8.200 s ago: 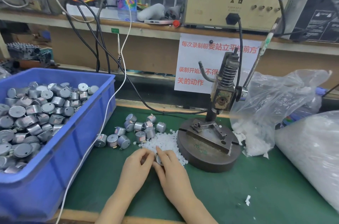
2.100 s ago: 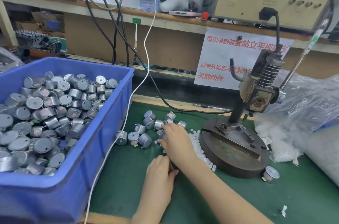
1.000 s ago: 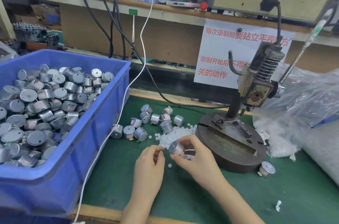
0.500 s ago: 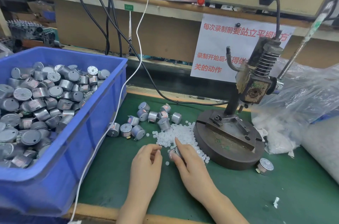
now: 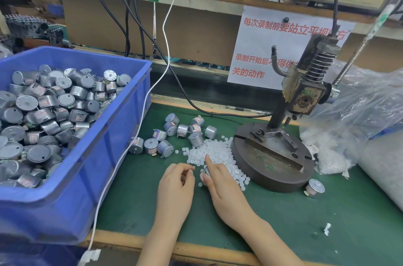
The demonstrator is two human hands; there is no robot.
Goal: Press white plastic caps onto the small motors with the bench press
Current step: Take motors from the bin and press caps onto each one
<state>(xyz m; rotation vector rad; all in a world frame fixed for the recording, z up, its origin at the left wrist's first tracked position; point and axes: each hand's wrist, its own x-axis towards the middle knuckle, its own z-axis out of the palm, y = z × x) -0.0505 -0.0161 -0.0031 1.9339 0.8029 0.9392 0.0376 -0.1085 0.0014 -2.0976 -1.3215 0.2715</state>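
My right hand (image 5: pixel 220 183) holds a small silver motor (image 5: pixel 205 173) low over the green mat, at the near edge of a pile of white plastic caps (image 5: pixel 214 152). Its forefinger points into the pile. My left hand (image 5: pixel 175 187) lies just to the left, its fingertips curled together near the motor; whether they pinch a cap is hidden. The bench press (image 5: pixel 303 95) stands to the right on its round iron base (image 5: pixel 272 163), ram raised, nothing on the fixture. Several loose motors (image 5: pixel 181 132) lie behind the caps. One motor (image 5: pixel 315 187) lies at the base's right.
A blue bin (image 5: pixel 113 135) full of motors fills the left side. Clear plastic bags (image 5: pixel 357 126) of white caps crowd the right. A white cable (image 5: pixel 139 117) runs down along the bin's corner. The press lever (image 5: pixel 366 34) slants up at the right.
Since a second ago my right hand has lowered the motor to the mat by the caps. My left hand has stayed beside it. The view has shifted slightly.
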